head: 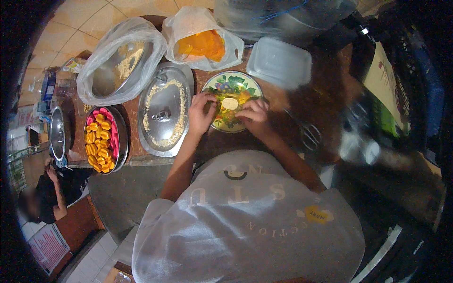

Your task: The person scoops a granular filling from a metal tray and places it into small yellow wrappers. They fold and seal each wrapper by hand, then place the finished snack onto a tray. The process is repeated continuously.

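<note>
A plate with a fruit-and-leaf pattern (pixel 232 78) lies before me. On it a pale, oval, flat piece (pixel 230 103) rests on a yellow see-through wrapper (pixel 244 97). My left hand (pixel 202 109) is at the plate's left side, its thumb and fingertips close together at the wrapper's edge. From the right, my right hand (pixel 255 115) reaches over the plate, fingers bent by the wrapper's other edge. Whether either hand pinches the wrapper is too small to tell. Left of the plate stands an oval metal tray (pixel 164 106) with a ring of pale crumbs.
Yellow- and pink-wrapped pieces fill a metal bowl (pixel 122 155) at the left. Behind are a bagged metal bowl (pixel 106 76), a plastic bag (pixel 198 24) of orange sheets and a plastic container (pixel 279 62). A whisk (pixel 310 136) lies right. Another person (pixel 46 198) is at far left.
</note>
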Motion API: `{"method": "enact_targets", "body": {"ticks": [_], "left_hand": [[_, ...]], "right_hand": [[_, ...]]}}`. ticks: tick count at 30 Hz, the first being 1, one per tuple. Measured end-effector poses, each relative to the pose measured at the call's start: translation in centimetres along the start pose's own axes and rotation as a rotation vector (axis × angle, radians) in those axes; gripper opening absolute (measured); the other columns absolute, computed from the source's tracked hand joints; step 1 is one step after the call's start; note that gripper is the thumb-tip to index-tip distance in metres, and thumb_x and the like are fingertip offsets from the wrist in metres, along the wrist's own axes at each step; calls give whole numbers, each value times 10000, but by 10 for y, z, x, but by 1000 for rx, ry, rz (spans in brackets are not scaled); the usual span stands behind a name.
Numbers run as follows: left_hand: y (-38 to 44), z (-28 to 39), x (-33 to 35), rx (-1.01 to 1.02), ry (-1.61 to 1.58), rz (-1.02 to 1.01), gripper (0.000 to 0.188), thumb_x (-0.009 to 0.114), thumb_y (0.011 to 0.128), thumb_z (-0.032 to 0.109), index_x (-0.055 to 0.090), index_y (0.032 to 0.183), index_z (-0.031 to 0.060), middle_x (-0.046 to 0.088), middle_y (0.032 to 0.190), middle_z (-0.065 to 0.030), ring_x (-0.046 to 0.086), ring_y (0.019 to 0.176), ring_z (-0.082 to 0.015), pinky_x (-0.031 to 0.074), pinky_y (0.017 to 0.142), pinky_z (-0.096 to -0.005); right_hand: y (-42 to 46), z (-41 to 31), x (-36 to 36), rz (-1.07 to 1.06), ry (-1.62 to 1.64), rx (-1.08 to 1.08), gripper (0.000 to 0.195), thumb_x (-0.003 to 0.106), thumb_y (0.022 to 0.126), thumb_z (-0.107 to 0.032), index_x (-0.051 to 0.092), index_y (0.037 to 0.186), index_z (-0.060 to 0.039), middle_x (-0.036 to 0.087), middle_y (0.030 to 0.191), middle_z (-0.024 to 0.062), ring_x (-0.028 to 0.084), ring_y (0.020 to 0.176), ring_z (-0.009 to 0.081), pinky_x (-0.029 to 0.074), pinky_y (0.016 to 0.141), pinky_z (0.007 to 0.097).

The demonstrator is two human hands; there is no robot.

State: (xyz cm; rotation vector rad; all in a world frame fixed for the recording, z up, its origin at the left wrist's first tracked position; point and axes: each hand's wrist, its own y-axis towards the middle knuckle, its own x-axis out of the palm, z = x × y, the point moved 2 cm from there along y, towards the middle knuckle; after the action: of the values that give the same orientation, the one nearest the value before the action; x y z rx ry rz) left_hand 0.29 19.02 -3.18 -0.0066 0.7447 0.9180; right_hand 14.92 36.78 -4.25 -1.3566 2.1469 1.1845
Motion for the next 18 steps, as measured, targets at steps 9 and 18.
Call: {"method": "enact_targets", "body": {"ticks": [9, 18], "left_hand": [[14, 16, 8, 119, 167, -209, 557, 839, 669, 205, 647, 1186, 124, 549, 1276, -84, 473, 1198, -332, 413, 1003, -439], [14, 15, 16, 108, 257, -225, 522, 837, 665, 237, 669, 1156, 175, 551, 1273, -44, 471, 1195, -325, 425, 983, -462]], "right_hand": [[-3, 1, 2, 14, 36, 25, 176, 798, 650, -125, 726, 798, -187, 618, 919, -28, 573, 949, 216, 379, 867, 439], [-3, 2, 3, -7, 46, 40, 172, 801, 645, -117, 718, 782, -179, 603, 890, -29, 567, 932, 212, 364, 866, 445]]}}
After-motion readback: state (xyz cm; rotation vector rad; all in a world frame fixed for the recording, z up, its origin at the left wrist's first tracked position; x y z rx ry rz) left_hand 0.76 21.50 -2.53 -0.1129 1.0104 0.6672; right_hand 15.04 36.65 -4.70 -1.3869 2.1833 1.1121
